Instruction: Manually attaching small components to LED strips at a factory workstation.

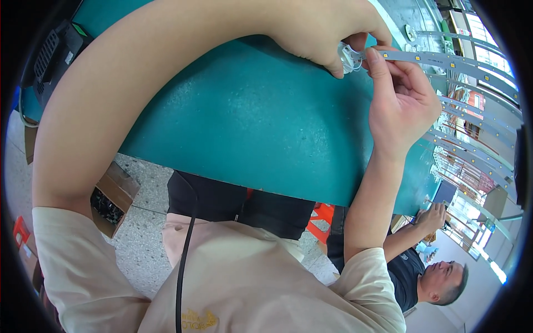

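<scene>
My left hand point(327, 25) reaches across from the left and is closed around a small bundle of thin white wire point(347, 59), with the thumb below it. My right hand point(402, 108) pinches the near end of a long pale LED strip point(436, 59) between thumb and fingers. Small yellow square LEDs dot this strip, which runs off to the right. At its pinched end, the white wire meets the strip between my two hands. The exact joint is partly hidden by my fingertips.
The green tabletop point(250, 122) lies under my arms. Several more LED strips point(472, 111) extend along the right side. A black vented device point(55, 58) sits at the left. On the floor stands a cardboard box point(114, 202) of dark parts. A co-worker point(411, 272) works at the lower right.
</scene>
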Available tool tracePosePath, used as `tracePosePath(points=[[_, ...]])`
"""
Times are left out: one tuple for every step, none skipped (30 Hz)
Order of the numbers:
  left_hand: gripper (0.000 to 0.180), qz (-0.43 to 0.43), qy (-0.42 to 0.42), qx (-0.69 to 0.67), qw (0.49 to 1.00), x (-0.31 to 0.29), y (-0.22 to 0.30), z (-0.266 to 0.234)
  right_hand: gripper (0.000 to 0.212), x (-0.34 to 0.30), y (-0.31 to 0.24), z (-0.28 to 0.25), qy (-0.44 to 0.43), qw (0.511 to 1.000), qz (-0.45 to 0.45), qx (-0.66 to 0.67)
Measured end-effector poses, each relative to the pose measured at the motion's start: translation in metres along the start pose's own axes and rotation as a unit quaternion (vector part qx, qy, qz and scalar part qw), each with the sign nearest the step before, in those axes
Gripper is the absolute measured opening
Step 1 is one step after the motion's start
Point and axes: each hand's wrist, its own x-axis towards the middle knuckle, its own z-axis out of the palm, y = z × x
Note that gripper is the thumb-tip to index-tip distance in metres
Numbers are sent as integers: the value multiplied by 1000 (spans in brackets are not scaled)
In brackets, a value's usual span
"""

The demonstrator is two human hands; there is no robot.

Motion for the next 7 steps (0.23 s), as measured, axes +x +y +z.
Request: tracePosePath(points=[[42,-5,0,7,1000,0,0,1,12,0,0,-1,0,1000,0,-1],[42,-5,0,6,1000,1,-2,1,12,1,1,-1,-2,999,-17,-30],[43,4,-2,4,1000,1,-4,1,12,1,1,-2,-4,998,-33,-59],[43,12,-5,3,1000,1,-4,1,12,2,0,-2,-4,998,-33,-59],[43,12,-4,2,1000,1,-5,2,11,3,-1,-2,-12,998,-28,-59],[43,8,-1,9,1000,1,-6,2,11,4,-3,-2,-20,998,-23,-59],[43,5,3,15,1000,0,-6,3,12,6,-5,-3,-27,997,-16,-77]])
